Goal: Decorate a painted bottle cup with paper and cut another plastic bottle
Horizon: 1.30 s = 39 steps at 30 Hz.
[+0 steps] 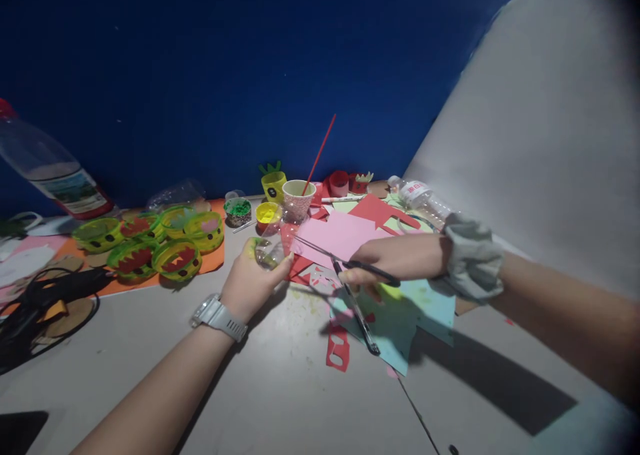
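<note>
My left hand (250,278), with a grey watch at the wrist, is closed around a small clear plastic piece (267,251) with yellow-green paint on it. My right hand (395,258), a grey scrunchie on its wrist, grips a pair of black-handled scissors (350,285). The scissor blades are spread apart; one points left toward the clear piece, the other points down over light blue paper (400,321). Pink paper (335,235) and red paper scraps (337,351) lie under and around both hands.
Several yellow-green painted rings (150,241) sit on orange paper at the left. A speckled paper cup (299,198) with a red stick, small paint pots (269,213), clear bottles (420,198) and a black cable (45,301) are about. A blue wall stands behind.
</note>
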Motion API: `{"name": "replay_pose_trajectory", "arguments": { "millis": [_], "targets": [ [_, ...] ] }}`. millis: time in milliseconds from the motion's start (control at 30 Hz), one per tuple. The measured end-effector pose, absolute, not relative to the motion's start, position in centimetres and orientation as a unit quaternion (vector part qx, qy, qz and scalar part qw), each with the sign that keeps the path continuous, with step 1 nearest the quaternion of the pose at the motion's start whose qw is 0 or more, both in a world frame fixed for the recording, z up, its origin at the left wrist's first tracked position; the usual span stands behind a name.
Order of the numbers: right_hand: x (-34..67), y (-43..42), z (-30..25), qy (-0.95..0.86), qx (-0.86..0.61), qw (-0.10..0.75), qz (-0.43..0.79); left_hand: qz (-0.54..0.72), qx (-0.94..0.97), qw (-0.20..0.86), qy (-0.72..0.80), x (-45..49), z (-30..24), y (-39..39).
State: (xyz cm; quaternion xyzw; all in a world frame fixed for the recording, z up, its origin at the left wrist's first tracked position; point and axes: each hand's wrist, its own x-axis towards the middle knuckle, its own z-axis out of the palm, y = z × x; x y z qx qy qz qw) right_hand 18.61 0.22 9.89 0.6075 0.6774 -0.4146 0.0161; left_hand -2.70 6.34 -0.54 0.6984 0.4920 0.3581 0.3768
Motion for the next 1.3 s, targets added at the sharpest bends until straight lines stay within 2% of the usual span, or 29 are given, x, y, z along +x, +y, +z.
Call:
{"name": "replay_pose_trajectory", "arguments": {
  "millis": [67, 200, 367, 667, 933, 1133, 1300],
  "targets": [
    [18.6, 1.4, 11.1, 0.662, 0.608, 0.022, -0.438, 0.357, 0.692, 0.388, 0.494, -2.8, -0.6, 6.5],
    [18.4, 3.8, 12.9, 0.604, 0.621, 0.108, -0.489, 0.360, 0.678, 0.404, 0.497, -2.8, -0.9, 6.7],
    [17.4, 4.8, 13.4, 0.622, 0.647, 0.177, -0.404, 0.368, 0.663, 0.411, 0.506, -2.7, -1.4, 6.9],
    [16.7, 5.1, 13.6, 0.534, 0.596, 0.175, -0.574, 0.369, 0.660, 0.407, 0.511, -2.7, -1.5, 6.9],
    [16.6, 5.7, 13.4, 0.577, 0.645, 0.185, -0.466, 0.360, 0.672, 0.392, 0.515, -2.8, -1.7, 7.0],
    [15.9, 5.7, 14.4, 0.545, 0.653, 0.214, -0.481, 0.357, 0.677, 0.385, 0.516, -2.8, -1.7, 6.9],
    [15.5, 5.6, 14.2, 0.555, 0.670, 0.201, -0.449, 0.355, 0.676, 0.379, 0.523, -2.8, -1.9, 6.9]
  ]
}}
